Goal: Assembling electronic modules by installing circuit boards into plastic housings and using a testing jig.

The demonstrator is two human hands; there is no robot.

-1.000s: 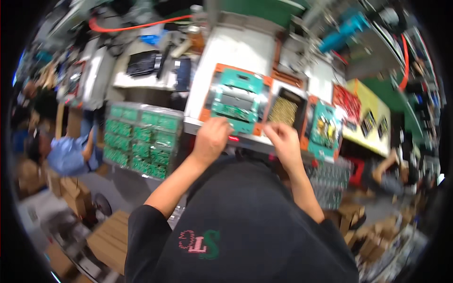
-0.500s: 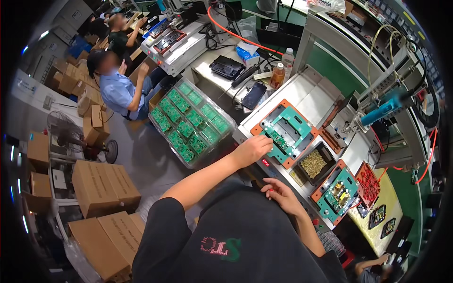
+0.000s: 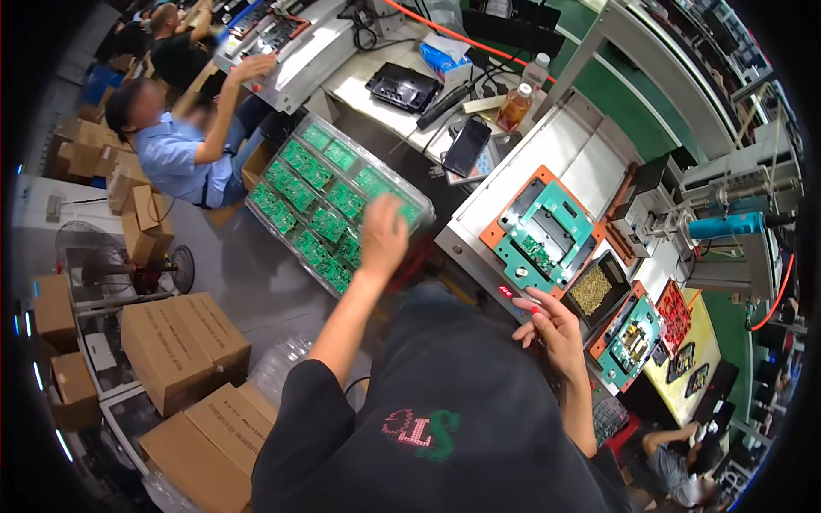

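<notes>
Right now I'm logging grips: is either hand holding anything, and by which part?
The right hand holds a small red piece with its fingers; exact part unclear. The left hand, blurred over the tray: cannot tell.

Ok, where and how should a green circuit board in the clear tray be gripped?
Probably by two opposite edges, from above: the green circuit board lies flat in the clear tray, with others close beside it, leaving little room for a sideways approach. Its upper face looks crowded with components, so avoid pressing there. The left hand, over the tray in this view, seems the better placed.
</notes>
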